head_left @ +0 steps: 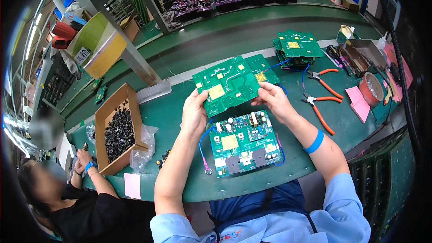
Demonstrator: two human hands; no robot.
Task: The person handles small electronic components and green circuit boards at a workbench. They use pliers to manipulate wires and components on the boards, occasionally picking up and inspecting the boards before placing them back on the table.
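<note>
Between my two hands a green circuit board (231, 91) is held up, tilted, its soldered side with yellow patches showing. My left hand (194, 111) grips its left edge, thumb on top. At its right corner my right hand (275, 101) pinches the edge. Below, on the green table, lies a populated circuit board (245, 146) with capacitors, grey blocks and a transformer. A blue wire with a ring terminal (208, 170) hangs off its left side. Just behind the held board, another green board (263, 68) shows in part.
Stacked circuit boards (299, 45) stand at the back right, beside orange-handled pliers (321, 103) and cutters (324, 83). A cardboard box (134, 117) of small black parts sits left, near a co-worker's hands (84, 161). A tape roll (371, 87) and pink paper (358, 103) lie right.
</note>
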